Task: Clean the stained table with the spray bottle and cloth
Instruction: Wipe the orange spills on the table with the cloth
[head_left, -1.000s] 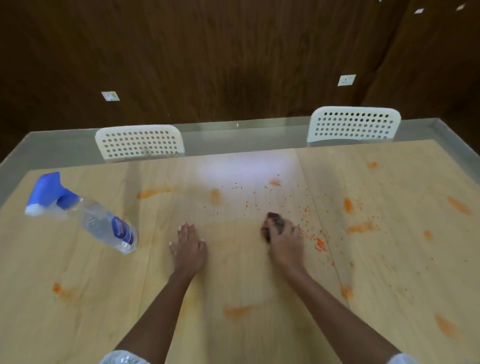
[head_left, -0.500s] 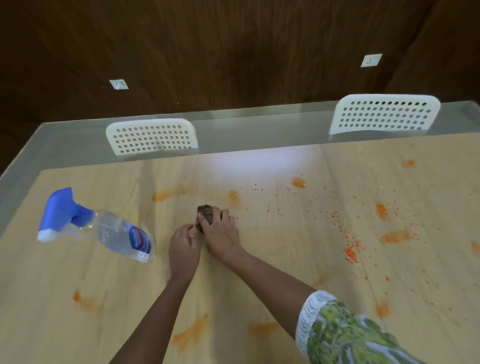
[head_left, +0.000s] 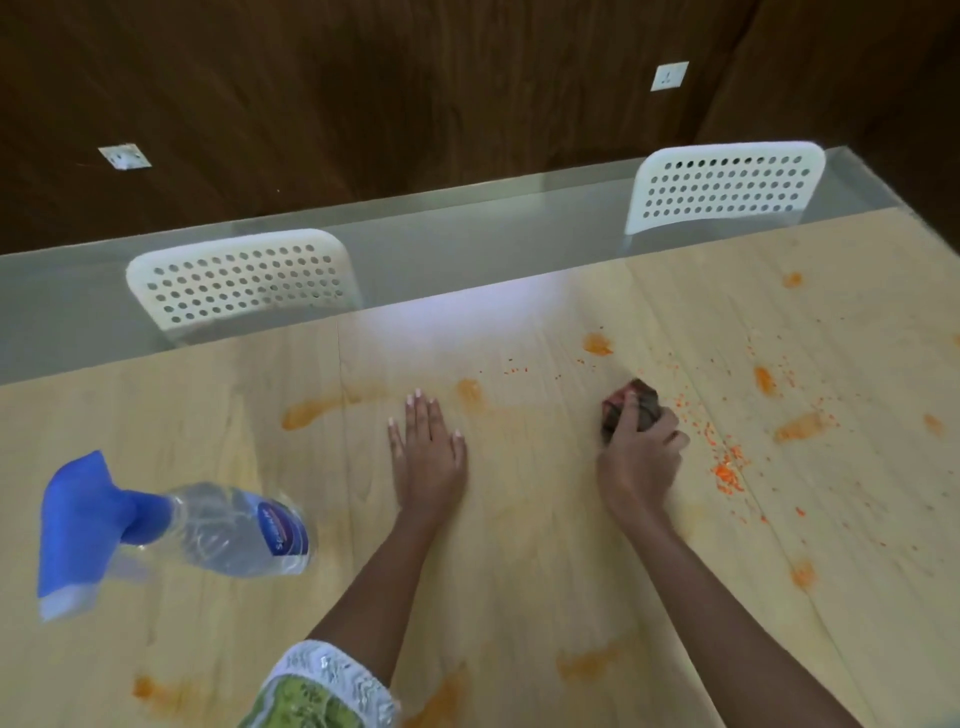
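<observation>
My right hand (head_left: 640, 457) grips a dark, bunched cloth (head_left: 635, 404) and presses it onto the light wooden table (head_left: 519, 545). Orange smears and crumbs (head_left: 727, 467) lie just right of the cloth, and more smears dot the tabletop. My left hand (head_left: 428, 449) rests flat on the wood with straight fingers, well left of the cloth. A clear spray bottle (head_left: 208, 525) with a blue trigger head lies on its side at the left, apart from both hands.
Two white perforated chair backs (head_left: 244, 283) (head_left: 724, 184) stand behind the table's far glass edge (head_left: 467, 244). Dark wood panelling with wall sockets (head_left: 670, 76) rises behind them. Orange streaks (head_left: 322, 410) sit ahead of my left hand.
My right hand has swept the cloth rightward from beside my left hand to near the orange crumbs. My left hand stays flat in place.
</observation>
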